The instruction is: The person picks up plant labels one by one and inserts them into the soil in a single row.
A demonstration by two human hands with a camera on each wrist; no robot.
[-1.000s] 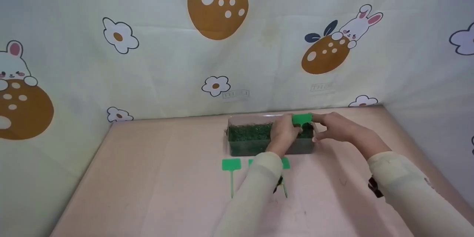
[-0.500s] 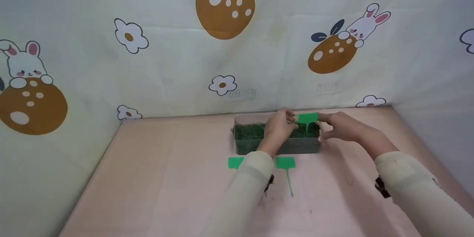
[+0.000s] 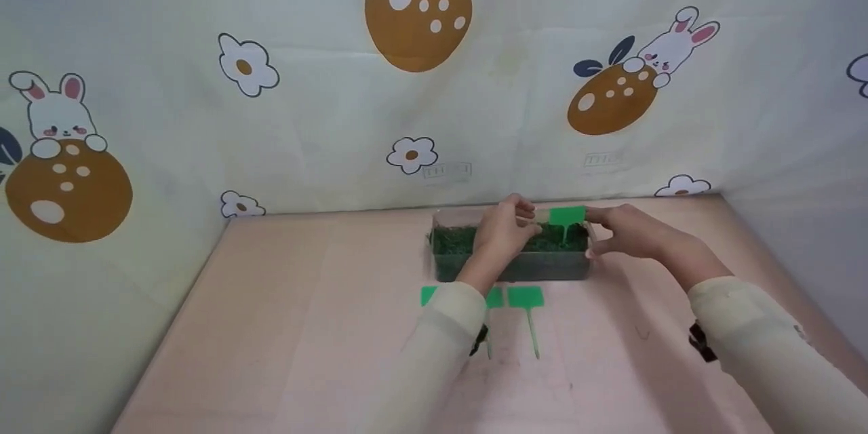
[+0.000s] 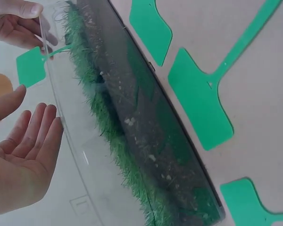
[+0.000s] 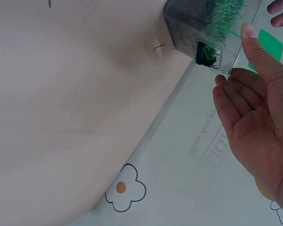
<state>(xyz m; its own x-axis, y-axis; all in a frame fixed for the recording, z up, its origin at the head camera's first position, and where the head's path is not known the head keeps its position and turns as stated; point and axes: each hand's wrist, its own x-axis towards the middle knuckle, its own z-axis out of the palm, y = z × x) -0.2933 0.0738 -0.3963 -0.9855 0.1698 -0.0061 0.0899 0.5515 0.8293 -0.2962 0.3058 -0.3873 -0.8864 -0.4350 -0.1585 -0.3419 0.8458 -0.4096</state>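
A clear plastic planter point(image 3: 475, 267), filled with dark soil and green grass point(image 4: 101, 108), stands near the back of the table. One green plant label point(image 3: 567, 215) stands upright in the grass near its right end. My left hand point(image 3: 503, 227) hovers over the middle of the planter, fingers loosely spread and holding nothing. At the right end, my right hand point(image 3: 634, 234) holds the planter's edge between thumb and fingers, close beside the upright label. How firmly it presses is hard to see.
Three more plant labels lie in front of the planter: a left one point(image 3: 428, 295) partly under the left sleeve, a middle one point(image 3: 495, 297) and a right one point(image 3: 525, 297). A patterned cloth wall point(image 3: 325, 122) rises directly behind the planter.
My left hand has let go of the upright label and moved left from it, its fingers loosening. The right hand has stayed at the planter's end. The head view has shifted slightly.
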